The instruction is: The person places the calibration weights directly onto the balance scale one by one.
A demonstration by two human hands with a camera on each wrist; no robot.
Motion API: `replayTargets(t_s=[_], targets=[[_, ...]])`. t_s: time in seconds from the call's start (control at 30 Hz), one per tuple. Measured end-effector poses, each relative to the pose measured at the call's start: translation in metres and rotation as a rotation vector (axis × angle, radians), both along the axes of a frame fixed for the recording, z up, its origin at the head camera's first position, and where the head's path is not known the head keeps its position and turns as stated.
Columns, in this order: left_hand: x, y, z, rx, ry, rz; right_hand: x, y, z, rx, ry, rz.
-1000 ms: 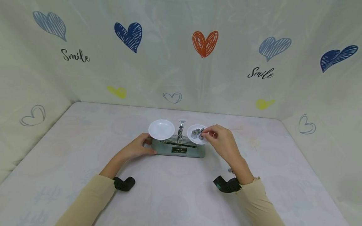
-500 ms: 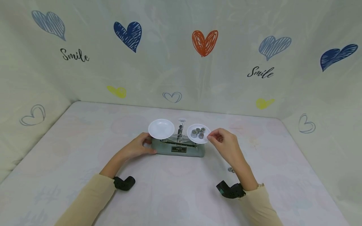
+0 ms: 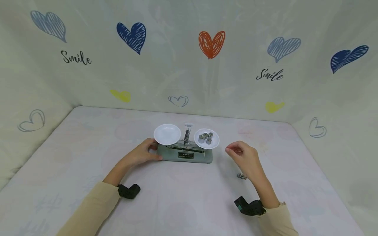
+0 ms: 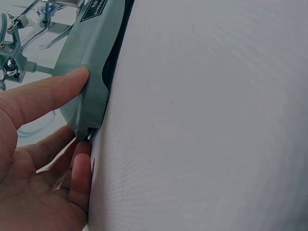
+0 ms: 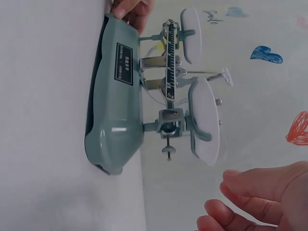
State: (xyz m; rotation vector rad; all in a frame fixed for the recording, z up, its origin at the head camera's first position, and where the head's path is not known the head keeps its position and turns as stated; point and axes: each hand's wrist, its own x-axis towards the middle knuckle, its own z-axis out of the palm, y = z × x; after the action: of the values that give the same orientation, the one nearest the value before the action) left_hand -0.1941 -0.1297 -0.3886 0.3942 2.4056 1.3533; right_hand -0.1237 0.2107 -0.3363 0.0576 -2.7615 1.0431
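Note:
A grey-green balance scale point(image 3: 203, 158) stands on the table with two white pans. Several small metal weights point(image 3: 201, 139) sit in its right pan point(image 3: 215, 142); the left pan point(image 3: 167, 133) holds nothing. My left hand point(image 3: 141, 152) grips the left end of the base, thumb on the front and fingers bent round the end, as the left wrist view shows. To the right of the right pan, my right hand point(image 3: 245, 159) hovers apart from it with loosely bent fingers. Nothing shows between thumb and fingers in the right wrist view.
Several more little metal weights point(image 3: 241, 176) lie on the white tabletop point(image 3: 180, 206) below the right hand, partly hidden by it. A pale curtain point(image 3: 165, 65) printed with hearts hangs behind the table. Black wrist cameras point(image 3: 251, 207) sit on both wrists.
My right hand has let go of a weight in the right pan and drawn back to the right and toward me. The left hand stays on the base.

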Motion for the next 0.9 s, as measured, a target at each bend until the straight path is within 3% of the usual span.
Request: replayTargets(t_s=[0.47, 0.9], targets=[[0.0, -0.001, -0.002, 0.009, 0.013, -0.008, 0.017, 0.045, -0.014, 0.026, 0.026, -0.002], [0.0, 0.0, -0.001, 0.006, 0.006, -0.005, 0.037, 0.087, -0.036, -0.003, 0.114, 0.034]])
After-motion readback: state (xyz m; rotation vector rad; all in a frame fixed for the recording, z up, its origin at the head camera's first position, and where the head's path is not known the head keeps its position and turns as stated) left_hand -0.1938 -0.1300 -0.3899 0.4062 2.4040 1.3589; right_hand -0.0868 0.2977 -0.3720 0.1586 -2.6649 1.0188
